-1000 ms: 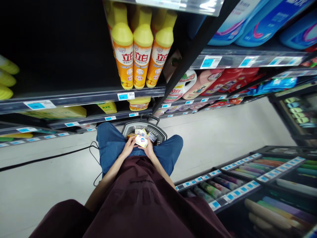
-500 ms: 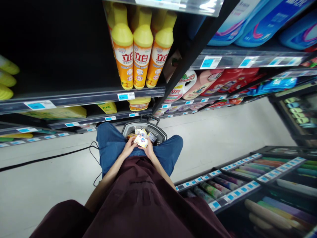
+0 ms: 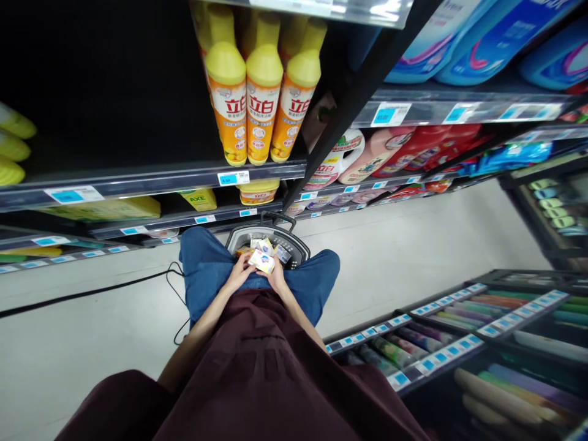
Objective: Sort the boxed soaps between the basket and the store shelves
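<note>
I look down at my lap in a shop aisle. Both hands hold one small white packet (image 3: 261, 261) with a blue and yellow print, just above my knees. My left hand (image 3: 239, 274) grips its left side with curled fingers. My right hand (image 3: 277, 277) grips its right side. A grey shopping basket (image 3: 294, 243) stands on the floor right beyond my knees, with several similar small packets (image 3: 263, 245) inside.
Shelves ahead carry yellow dish-soap bottles (image 3: 257, 92), a pink detergent jug (image 3: 373, 154) and blue refill bags (image 3: 463, 37). A lower rack at the right holds rows of tubes (image 3: 459, 318). A black cable (image 3: 92, 291) runs across the pale floor at the left.
</note>
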The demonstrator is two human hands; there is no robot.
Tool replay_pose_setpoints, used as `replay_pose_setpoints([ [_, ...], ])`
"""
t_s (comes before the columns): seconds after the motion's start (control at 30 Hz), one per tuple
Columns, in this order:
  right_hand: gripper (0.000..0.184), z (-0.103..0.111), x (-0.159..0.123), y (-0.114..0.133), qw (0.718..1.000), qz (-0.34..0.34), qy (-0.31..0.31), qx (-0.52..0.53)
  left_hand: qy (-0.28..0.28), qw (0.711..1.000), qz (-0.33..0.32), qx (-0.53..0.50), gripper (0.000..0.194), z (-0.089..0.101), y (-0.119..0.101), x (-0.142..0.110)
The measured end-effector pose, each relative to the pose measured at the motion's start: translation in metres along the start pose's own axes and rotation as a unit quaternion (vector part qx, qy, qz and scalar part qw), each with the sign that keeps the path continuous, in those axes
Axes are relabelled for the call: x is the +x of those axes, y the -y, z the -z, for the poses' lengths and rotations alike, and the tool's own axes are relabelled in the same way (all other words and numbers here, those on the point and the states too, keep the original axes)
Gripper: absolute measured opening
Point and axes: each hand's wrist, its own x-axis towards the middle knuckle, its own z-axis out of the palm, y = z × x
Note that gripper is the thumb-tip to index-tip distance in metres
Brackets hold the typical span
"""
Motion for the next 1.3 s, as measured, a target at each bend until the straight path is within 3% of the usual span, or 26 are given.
replay_pose_setpoints([
  [0.6,0.040,0.004,0.003,-0.003,1.000,0.014,0.010,-0.003,0.008,1.000,0.005,-0.004,0.056,0.000,-0.006,-0.002],
  [0.87,0.042,0.005,0.006,-0.007,0.999,0.044,0.024,-0.013,-0.054,0.991,-0.119,0.026,0.057,-0.010,-0.017,-0.010],
  [1.07,0.051,0.008,0.001,-0.010,0.992,0.095,0.077,-0.028,-0.116,0.981,-0.137,0.077,0.051,-0.016,-0.019,-0.018],
  [1.17,0.060,0.008,-0.003,-0.008,0.990,0.098,0.101,-0.020,-0.077,0.980,-0.139,0.118,0.044,-0.016,-0.020,-0.021],
  [1.3,0.056,0.008,-0.011,0.007,0.987,0.038,0.147,0.051,-0.017,0.982,-0.133,0.135,0.048,-0.015,-0.028,-0.025],
])
